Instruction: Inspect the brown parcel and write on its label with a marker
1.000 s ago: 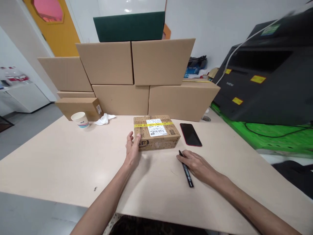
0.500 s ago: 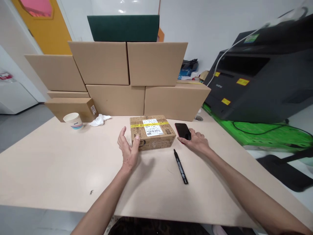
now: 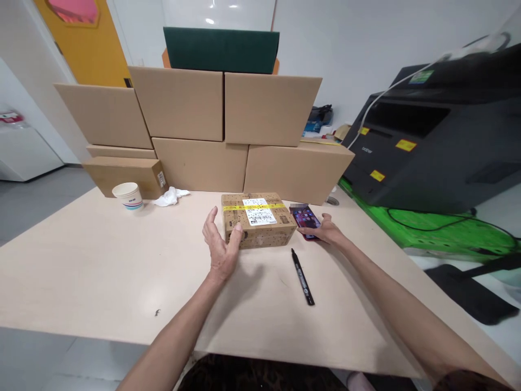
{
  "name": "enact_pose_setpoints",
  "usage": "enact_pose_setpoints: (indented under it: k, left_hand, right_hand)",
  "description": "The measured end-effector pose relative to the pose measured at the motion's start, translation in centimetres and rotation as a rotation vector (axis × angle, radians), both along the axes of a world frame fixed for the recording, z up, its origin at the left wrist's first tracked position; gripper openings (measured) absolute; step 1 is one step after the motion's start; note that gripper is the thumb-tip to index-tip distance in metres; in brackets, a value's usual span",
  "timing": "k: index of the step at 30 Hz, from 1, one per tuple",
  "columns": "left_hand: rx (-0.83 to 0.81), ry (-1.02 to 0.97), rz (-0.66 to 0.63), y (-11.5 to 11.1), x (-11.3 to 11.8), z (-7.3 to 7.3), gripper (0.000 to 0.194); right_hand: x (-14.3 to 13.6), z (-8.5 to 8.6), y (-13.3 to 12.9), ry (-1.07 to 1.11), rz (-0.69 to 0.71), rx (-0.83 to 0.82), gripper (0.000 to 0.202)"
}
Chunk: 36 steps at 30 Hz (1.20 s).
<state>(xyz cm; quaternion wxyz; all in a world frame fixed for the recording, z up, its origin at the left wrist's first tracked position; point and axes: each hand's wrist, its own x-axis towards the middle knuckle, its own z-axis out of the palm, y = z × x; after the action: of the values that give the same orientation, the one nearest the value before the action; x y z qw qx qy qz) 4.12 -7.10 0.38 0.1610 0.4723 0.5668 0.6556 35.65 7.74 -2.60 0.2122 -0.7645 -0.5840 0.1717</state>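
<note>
A small cardboard parcel (image 3: 266, 237) lies on the table, with yellow tape and a white label on its top. My left hand (image 3: 223, 247) is at its left end, fingers spread, the thumb against the front left corner. Right of the parcel is a smartphone (image 3: 306, 217) in a red-edged case, its screen lit with app icons. My right hand (image 3: 328, 232) grips the phone's lower right part, thumb across the near end; some fingers are hidden. A black marker pen (image 3: 303, 278) lies nearer me, touched by neither hand.
Large cardboard boxes (image 3: 195, 165) are stacked along the back, a dark green box (image 3: 222, 50) on top. At the left stand a paper cup (image 3: 128, 196) and a crumpled tissue (image 3: 171, 196). A dark printer (image 3: 423, 146) and a green mat (image 3: 401, 233) are on the right.
The phone's dark screen has lit up and shows icons. My right hand has shifted slightly on the phone. My left hand stays beside the parcel; the whole view has turned a little.
</note>
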Motion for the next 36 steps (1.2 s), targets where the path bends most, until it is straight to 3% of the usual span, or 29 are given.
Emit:
enact_pose_setpoints:
  k: [2,8,13,16,20,24,27,31,36]
  left_hand:
    - [0.029,0.018,0.001,-0.1,0.1,0.1,0.071]
    - [0.115,0.132,-0.010,-0.3,0.2,-0.2,0.069]
    - [0.266,0.207,-0.080,-0.6,0.5,-0.3,0.067]
    - [0.288,0.180,-0.267,-1.0,0.7,-0.1,0.053]
    - [0.057,0.063,-0.639,-1.6,1.1,0.2,0.037]
    - [-0.228,-0.154,-1.024,-1.8,1.6,0.2,0.059]
    - [-0.278,-0.338,-1.182,-1.8,2.1,0.2,0.079]
    - [-0.211,-0.520,-1.163,-1.4,2.3,0.1,0.088]
    - [-0.215,-0.594,-1.093,-0.9,2.1,-0.1,0.090]
  right_hand:
    - [0.0,-0.2,-0.1,0.164,-0.023,0.039,0.108]
    - [-1.3,-0.7,-1.1,0.699,-0.073,0.168,0.059]
    - [-1.7,-0.4,-3.2,0.992,-0.118,0.327,0.057]
    - [-2.1,0.6,-4.8,1.076,-0.139,0.426,0.066]
    - [-4.6,3.0,-7.6,1.217,-0.049,0.559,0.064]
    - [-8.9,4.7,-10.8,1.272,0.125,0.553,0.056]
    - [-11.8,4.7,-12.5,1.226,0.240,0.504,0.057]
    - [-14.0,4.3,-13.2,1.128,0.371,0.446,0.057]
    - [-13.7,4.1,-12.2,0.983,0.454,0.433,0.053]
